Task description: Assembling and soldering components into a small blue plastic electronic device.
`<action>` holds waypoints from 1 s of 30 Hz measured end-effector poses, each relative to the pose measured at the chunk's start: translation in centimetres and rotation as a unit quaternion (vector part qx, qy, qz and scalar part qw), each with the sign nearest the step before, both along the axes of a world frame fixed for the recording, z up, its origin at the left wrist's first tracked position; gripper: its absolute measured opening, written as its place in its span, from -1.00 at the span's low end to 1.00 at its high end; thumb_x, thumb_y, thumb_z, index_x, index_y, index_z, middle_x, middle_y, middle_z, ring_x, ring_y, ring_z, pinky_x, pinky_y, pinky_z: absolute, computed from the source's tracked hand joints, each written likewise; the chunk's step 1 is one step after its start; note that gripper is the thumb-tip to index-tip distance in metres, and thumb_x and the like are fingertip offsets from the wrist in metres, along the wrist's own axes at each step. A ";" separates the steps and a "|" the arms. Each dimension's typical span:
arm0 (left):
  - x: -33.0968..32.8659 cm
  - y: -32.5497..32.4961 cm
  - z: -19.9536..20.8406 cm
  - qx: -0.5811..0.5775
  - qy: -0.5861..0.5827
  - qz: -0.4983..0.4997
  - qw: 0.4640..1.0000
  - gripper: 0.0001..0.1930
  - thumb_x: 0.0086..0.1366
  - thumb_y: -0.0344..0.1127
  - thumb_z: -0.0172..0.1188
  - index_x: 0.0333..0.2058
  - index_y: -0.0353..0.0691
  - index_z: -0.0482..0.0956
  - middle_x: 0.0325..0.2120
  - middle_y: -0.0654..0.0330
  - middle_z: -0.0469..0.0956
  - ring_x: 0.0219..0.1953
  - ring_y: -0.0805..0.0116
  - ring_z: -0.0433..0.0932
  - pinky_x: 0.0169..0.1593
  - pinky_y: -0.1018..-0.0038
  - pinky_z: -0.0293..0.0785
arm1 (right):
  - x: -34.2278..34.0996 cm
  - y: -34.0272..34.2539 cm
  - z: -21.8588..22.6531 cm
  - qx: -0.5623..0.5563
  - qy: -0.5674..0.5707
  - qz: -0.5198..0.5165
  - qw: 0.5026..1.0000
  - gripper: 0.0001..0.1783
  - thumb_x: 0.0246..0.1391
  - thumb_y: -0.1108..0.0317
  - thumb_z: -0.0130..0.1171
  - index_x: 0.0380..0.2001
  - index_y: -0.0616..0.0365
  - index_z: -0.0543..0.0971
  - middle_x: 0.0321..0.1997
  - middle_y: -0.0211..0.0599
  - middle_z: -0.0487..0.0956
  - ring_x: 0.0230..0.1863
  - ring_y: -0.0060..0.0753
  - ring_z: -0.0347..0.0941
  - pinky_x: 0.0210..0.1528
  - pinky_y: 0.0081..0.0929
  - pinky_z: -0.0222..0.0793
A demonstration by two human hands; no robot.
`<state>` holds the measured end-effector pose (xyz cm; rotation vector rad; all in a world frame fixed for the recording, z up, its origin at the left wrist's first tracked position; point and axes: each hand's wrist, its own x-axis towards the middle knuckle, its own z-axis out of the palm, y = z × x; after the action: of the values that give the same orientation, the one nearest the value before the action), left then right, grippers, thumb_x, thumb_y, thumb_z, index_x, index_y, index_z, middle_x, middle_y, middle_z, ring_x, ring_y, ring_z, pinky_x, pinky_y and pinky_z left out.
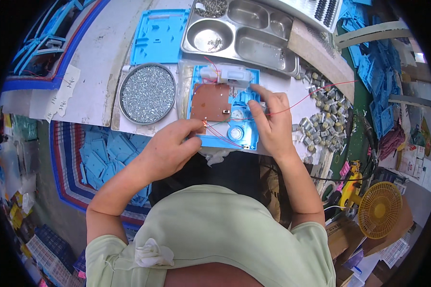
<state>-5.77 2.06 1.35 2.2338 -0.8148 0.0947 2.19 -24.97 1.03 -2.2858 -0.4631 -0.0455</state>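
A blue plastic housing (251, 138) lies at the table's near edge with a brown circuit board (209, 103) inside it. Across its top sits a white, partly clear motor-like unit (232, 76). Thin red and green wires run from the board's lower edge toward a round silver part (235, 133). My left hand (170, 148) is closed, its thumb and fingertips at the board's lower left corner; what they pinch is hidden. My right hand (274, 124) rests at the housing's right side, thumb and index finger apart. A long red wire (304, 99) trails from the housing past this hand to the right.
Left of the housing stands a round tray of screws (147, 93), with a blue panel (159, 38) behind it. A metal compartment tray (266, 48) is at the back. Small metal motors (326, 119) are heaped at right. Below left, a striped bag (72, 162) holds blue parts.
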 end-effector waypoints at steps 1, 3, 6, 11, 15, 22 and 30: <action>0.3 0.1 -0.2 0.031 -0.012 -0.007 0.999 -0.85 0.20 -0.44 0.30 -0.33 -0.30 0.49 -0.08 0.02 0.51 -0.14 0.05 0.56 -0.11 0.22 0.49 | -0.1 0.1 -0.2 -0.039 -0.059 -0.005 0.997 -0.55 0.13 0.13 0.36 0.05 0.06 0.64 -0.10 -0.14 0.53 -0.10 -0.13 0.37 0.00 -0.25 0.33; 0.8 0.3 -0.4 0.060 -0.014 -0.016 0.998 -0.84 0.19 -0.42 0.32 -0.32 -0.26 0.51 -0.09 0.05 0.53 -0.13 0.06 0.56 -0.09 0.21 0.46 | -0.1 0.6 -0.3 -0.114 -0.178 -0.014 0.977 -0.64 0.09 0.19 0.38 -0.04 0.01 0.70 -0.17 -0.22 0.51 -0.09 -0.11 0.34 0.00 -0.25 0.32; 1.1 0.6 0.1 0.057 0.013 -0.016 0.998 -0.81 0.15 -0.44 0.36 -0.31 -0.22 0.52 -0.09 0.08 0.55 -0.11 0.05 0.56 -0.06 0.21 0.42 | 1.1 0.9 -1.1 -0.083 -0.161 -0.003 0.983 -0.70 0.06 0.25 0.37 -0.09 -0.07 0.73 -0.25 -0.28 0.48 -0.13 -0.14 0.31 -0.05 -0.24 0.31; 0.9 0.3 0.7 0.061 0.035 -0.001 0.998 -0.83 0.15 -0.43 0.35 -0.32 -0.21 0.52 -0.10 0.10 0.55 -0.13 0.09 0.55 -0.08 0.21 0.40 | 3.1 1.2 -1.4 -0.076 -0.170 0.054 0.981 -0.76 0.04 0.31 0.35 -0.17 -0.03 0.74 -0.29 -0.27 0.47 -0.19 -0.15 0.32 -0.12 -0.25 0.33; 1.1 0.2 1.8 0.095 0.054 -0.022 0.994 -0.85 0.17 -0.43 0.33 -0.33 -0.21 0.53 -0.11 0.12 0.55 -0.12 0.10 0.55 -0.10 0.22 0.39 | 2.9 1.1 -2.0 -0.067 -0.171 0.062 0.981 -0.79 0.03 0.34 0.34 -0.20 -0.01 0.74 -0.30 -0.29 0.47 -0.21 -0.16 0.32 -0.18 -0.25 0.34; 1.8 -0.7 2.4 0.050 0.073 0.011 0.996 -0.79 0.16 -0.34 0.36 -0.23 -0.21 0.59 -0.19 0.13 0.53 -0.14 0.11 0.53 -0.10 0.22 0.38 | 0.6 -0.5 -1.7 0.135 0.009 -0.005 0.991 -0.81 0.00 0.42 0.37 -0.24 0.11 0.71 -0.38 -0.32 0.48 -0.34 -0.19 0.38 -0.29 -0.30 0.33; 1.2 -4.6 -0.2 0.038 -0.055 -0.077 0.995 -0.63 0.09 -0.29 0.35 -0.09 -0.16 0.65 -0.26 0.22 0.53 -0.22 0.24 0.54 -0.11 0.26 0.38 | -1.9 -1.7 4.2 0.100 0.136 0.299 0.939 -0.52 -0.09 0.30 0.43 -0.01 0.08 0.66 -0.24 -0.39 0.57 -0.18 -0.14 0.44 -0.11 -0.17 0.40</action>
<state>-4.58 -2.51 1.16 2.2432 -1.0629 0.1172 0.30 -26.70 5.27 -1.8318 -0.9365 0.4985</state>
